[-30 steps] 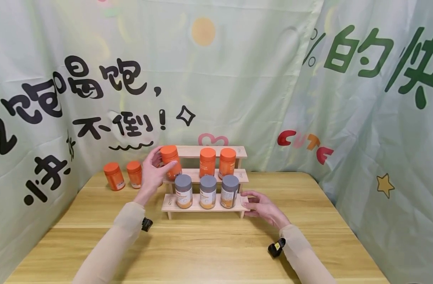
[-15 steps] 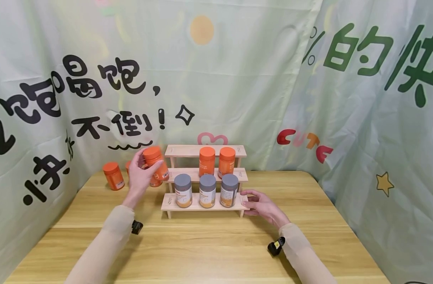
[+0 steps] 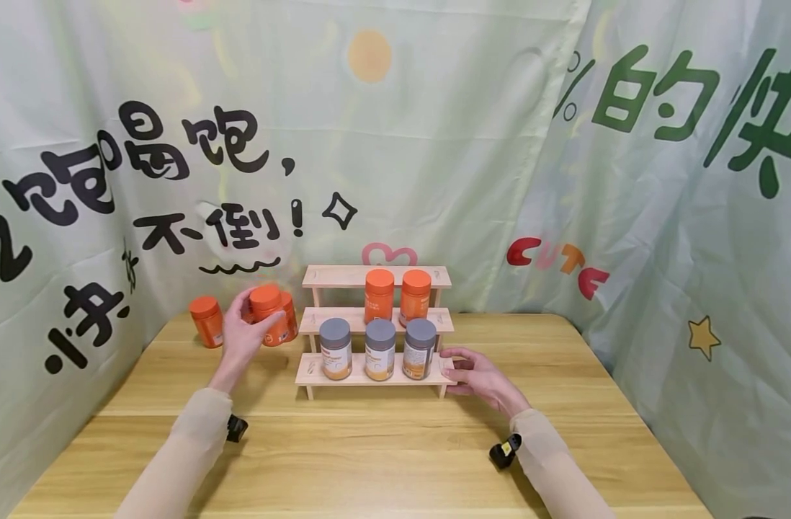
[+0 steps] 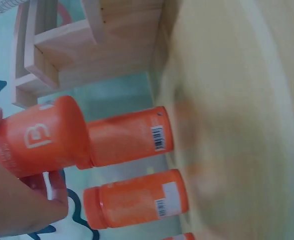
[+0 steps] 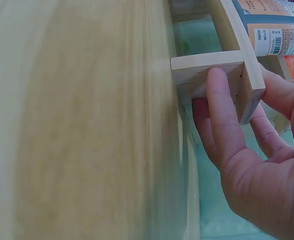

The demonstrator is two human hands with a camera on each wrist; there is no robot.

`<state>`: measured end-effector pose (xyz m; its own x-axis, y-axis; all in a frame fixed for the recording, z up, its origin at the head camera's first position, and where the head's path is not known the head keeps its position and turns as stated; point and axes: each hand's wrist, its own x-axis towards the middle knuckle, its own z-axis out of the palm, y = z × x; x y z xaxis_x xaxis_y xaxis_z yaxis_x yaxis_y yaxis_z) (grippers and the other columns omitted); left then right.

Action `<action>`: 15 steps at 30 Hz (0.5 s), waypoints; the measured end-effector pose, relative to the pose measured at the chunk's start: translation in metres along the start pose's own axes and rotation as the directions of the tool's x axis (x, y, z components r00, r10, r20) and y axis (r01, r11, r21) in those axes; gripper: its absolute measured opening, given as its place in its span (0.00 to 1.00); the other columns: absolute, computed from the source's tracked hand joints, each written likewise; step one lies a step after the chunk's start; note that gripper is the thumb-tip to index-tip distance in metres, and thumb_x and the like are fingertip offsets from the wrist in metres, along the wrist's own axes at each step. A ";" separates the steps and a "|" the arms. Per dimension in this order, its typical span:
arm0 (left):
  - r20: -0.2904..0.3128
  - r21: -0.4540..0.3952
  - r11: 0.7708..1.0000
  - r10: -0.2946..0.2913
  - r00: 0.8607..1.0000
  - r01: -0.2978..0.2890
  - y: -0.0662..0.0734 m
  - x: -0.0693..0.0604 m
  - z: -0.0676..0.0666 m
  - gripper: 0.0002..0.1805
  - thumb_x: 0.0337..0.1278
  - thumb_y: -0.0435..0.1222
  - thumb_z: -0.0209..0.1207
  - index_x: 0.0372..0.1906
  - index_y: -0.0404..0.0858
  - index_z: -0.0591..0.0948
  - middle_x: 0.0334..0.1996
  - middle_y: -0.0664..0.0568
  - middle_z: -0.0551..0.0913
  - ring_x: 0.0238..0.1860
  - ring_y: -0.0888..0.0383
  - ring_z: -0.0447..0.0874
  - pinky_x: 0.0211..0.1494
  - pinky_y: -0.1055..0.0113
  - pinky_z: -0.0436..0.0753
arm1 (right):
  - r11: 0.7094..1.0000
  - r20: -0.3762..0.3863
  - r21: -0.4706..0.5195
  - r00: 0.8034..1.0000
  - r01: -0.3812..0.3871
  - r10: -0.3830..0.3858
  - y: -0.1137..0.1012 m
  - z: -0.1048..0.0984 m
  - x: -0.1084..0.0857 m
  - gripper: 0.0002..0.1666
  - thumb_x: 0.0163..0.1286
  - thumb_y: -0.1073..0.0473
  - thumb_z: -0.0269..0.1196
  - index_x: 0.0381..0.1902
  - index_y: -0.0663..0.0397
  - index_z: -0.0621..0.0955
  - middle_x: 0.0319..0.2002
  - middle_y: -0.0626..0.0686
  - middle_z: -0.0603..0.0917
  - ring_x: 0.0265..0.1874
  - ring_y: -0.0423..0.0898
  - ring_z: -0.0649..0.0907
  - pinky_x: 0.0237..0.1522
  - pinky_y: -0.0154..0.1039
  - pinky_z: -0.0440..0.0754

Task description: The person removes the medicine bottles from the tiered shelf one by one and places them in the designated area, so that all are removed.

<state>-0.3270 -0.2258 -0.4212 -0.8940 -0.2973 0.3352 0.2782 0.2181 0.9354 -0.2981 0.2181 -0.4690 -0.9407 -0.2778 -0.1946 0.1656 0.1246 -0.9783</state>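
Left hand (image 3: 241, 337): fingers curled round an orange cylindrical plastic jar (image 3: 268, 310), held above the wood-grain surface (image 3: 382, 454) toward its back-left corner. Right hand (image 3: 481, 377): gripping a pale three-tier wooden stand (image 3: 340, 276) at its front-right end.

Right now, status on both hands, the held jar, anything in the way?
Left hand gripping orange jar, above table. Right hand holding three-tier wooden rack at bottom right. Possible obstruction: another orange jar standing close behind.
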 end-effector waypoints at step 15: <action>0.122 0.109 0.987 -0.128 0.984 0.115 -0.030 -0.001 -0.007 0.42 0.46 0.23 0.70 0.68 0.38 0.65 0.64 0.39 0.72 0.62 0.45 0.73 0.66 0.55 0.74 | 1.000 0.001 0.000 1.000 -0.008 0.008 -0.001 0.000 -0.001 0.27 0.70 0.65 0.60 0.65 0.62 0.69 0.50 0.61 0.72 0.42 0.47 0.82 0.51 0.48 0.85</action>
<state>-0.3323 -0.2386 -0.4484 -0.9585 -0.2068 0.1963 0.1338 0.2820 0.9500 -0.2975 0.2183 -0.4683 -0.9389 -0.2782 -0.2025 0.1732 0.1264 -0.9767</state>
